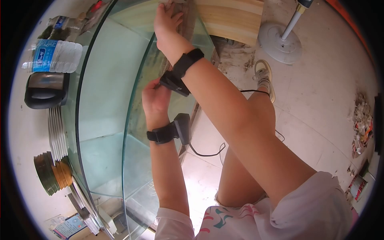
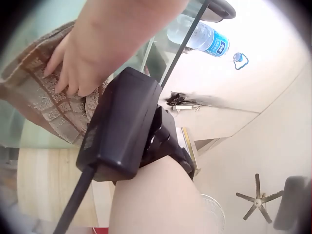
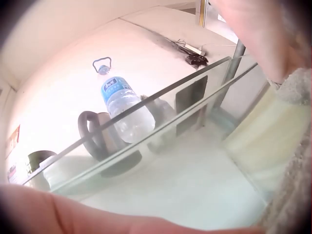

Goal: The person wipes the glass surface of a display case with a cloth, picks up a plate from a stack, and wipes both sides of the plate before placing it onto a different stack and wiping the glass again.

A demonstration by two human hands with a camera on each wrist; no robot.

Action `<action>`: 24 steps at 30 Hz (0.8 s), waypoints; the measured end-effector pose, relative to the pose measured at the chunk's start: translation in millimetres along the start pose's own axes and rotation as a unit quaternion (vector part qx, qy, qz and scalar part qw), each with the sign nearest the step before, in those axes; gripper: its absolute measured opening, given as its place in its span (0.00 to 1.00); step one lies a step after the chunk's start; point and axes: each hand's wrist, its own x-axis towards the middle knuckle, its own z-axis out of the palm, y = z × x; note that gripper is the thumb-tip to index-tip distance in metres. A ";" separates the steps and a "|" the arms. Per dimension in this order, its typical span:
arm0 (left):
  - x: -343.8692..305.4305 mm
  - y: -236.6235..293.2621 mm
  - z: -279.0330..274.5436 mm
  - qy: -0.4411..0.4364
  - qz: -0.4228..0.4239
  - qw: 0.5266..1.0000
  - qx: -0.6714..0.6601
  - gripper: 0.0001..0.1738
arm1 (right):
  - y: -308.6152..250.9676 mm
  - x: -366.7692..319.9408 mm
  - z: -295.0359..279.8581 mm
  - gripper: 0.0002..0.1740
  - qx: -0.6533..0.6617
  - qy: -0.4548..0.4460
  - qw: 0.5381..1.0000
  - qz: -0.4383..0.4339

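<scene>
A brown-and-beige checked towel point(image 2: 36, 73) hangs over a glass edge of a large fish tank point(image 1: 106, 88). My left hand point(image 1: 156, 100) grips the towel; in the left wrist view its fingers point(image 2: 70, 78) bend over the cloth while the thumb is hidden. Farther along the glass, my right hand point(image 1: 166, 24) holds the towel too, its fingers spread on the cloth in the head view. In the right wrist view, towel fabric point(image 3: 295, 180) shows at the right edge, close by the right hand's skin. The right forearm's black wrist camera point(image 1: 175, 83) overlaps the left fingertips.
Behind the tank stand a water bottle point(image 1: 60, 56), a kettle point(image 1: 47, 90) and stacked bowls point(image 1: 52, 172). A wooden board point(image 1: 232, 20) lies beyond the tank's far end. A fan base point(image 1: 280, 42) stands on the floor, and a black cable point(image 1: 206, 155) hangs from the left wrist camera.
</scene>
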 end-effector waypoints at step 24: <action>90.9 -118.8 9.3 -0.029 -0.139 0.989 -0.033 0.14 | 185.8 86.7 -125.3 0.28 0.362 -0.005 0.897 0.254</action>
